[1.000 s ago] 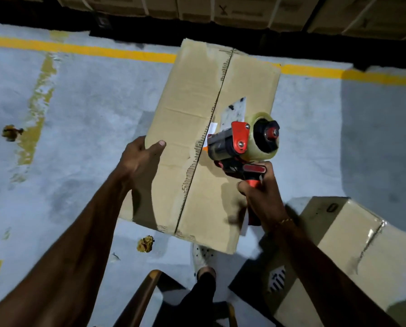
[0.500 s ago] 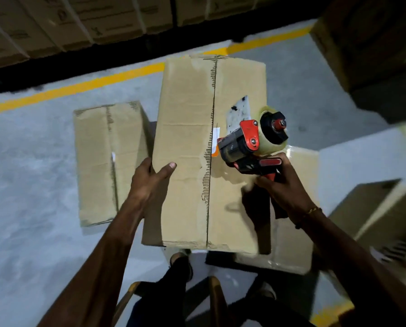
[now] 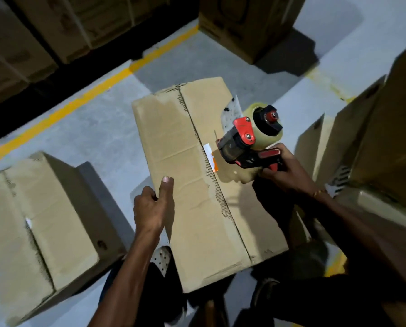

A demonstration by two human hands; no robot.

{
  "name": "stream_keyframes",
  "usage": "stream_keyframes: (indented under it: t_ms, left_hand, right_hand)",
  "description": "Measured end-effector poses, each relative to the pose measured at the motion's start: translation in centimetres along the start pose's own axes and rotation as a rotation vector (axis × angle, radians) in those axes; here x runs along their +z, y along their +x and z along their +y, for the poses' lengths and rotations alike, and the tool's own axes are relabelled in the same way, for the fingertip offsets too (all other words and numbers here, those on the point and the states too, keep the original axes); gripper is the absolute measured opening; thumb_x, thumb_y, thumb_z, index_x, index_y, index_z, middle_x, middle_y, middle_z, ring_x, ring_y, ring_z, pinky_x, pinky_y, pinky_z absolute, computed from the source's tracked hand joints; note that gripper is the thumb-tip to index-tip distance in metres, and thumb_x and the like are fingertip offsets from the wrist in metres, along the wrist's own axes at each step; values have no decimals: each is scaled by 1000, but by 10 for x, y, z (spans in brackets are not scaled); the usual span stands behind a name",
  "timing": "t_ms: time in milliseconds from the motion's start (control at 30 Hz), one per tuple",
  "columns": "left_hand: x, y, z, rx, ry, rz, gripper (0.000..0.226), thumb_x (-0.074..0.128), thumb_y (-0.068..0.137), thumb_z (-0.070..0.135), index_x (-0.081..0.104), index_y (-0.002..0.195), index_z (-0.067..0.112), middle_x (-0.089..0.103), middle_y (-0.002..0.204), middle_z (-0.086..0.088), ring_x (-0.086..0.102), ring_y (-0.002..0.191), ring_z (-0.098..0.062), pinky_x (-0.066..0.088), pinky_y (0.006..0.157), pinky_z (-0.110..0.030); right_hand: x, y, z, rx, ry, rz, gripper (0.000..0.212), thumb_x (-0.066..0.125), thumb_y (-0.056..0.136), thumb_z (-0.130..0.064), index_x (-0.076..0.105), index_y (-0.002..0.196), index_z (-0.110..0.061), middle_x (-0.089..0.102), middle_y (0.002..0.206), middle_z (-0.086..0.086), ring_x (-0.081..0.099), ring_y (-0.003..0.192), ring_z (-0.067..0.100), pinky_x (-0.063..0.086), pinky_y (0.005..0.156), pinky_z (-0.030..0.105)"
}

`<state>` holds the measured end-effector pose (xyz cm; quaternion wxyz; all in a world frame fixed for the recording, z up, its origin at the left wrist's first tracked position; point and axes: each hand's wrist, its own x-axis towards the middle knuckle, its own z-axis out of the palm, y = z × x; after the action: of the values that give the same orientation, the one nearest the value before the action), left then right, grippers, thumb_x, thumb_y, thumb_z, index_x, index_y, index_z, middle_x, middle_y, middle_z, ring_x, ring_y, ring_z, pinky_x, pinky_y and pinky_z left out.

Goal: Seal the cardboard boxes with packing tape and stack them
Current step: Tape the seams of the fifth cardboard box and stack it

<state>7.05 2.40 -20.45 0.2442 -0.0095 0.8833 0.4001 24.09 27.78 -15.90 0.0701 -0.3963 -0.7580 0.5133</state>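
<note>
Gripping the left edge of a long cardboard box (image 3: 192, 185), the left hand (image 3: 151, 206) has its thumb flat on the top panel and its fingers curled under the side. The right hand (image 3: 283, 171) is wrapped tight round the red handle of a tape dispenser (image 3: 249, 140), whose clear tape roll sits over the box's right half, beside the centre seam. That seam runs the box's length, its flaps closed, so the contents are hidden; a small white and orange label lies against it. The box is held above the grey floor (image 3: 98, 128), over the person's legs. To the left a second closed box (image 3: 39, 227) stands on the floor; half a second ago it lay farther up the view, beyond the left hand. To the right stand more cartons (image 3: 371, 142), larger in view than before. Farther off runs a yellow floor line (image 3: 79, 100), then stacked cartons (image 3: 55, 27) along the dark back edge.
</note>
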Motion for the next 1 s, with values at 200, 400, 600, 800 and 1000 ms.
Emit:
stream_keyframes:
  t_ms: [200,400,600,800,1000]
  left_hand:
    - [26,19,-17,200,12,103,64,50,91,72,31,69,15,40,65,-3,41,60,-21,30,56,-35]
    - [39,27,-36,-5,-725,-343,75,68,91,53,36,152,23,57,143,3,60,125,-21,48,106,-50]
    - [59,-33,-66,-6,-775,-342,84,74,77,52,43,150,23,61,141,-3,60,126,-25,44,110,-53]
    - [102,-126,-76,-109,-812,-124,75,62,99,31,21,160,21,40,153,5,45,135,-16,33,106,-26]
    - [121,-164,-95,-189,-676,-147,84,59,98,46,8,161,28,26,165,-1,35,146,-27,29,111,-35]
  right_hand:
    - [7,6,32,-17,2,105,46,69,78,-9,54,98,-48,62,84,-17,59,74,7,50,71,33]
    - [14,-21,27,-32,-3,85,47,68,79,-7,56,108,-42,67,95,-4,65,73,16,58,71,40]
    - [2,-74,43,23,-51,78,49,67,78,-6,56,106,-45,68,95,0,64,72,19,59,70,40]
    - [-16,-118,66,80,-84,156,55,67,86,-4,49,132,-28,61,96,-9,59,77,8,47,61,21]
    - [-25,-133,78,101,-51,218,59,67,86,-1,47,137,-21,63,100,0,60,76,10,50,61,23]
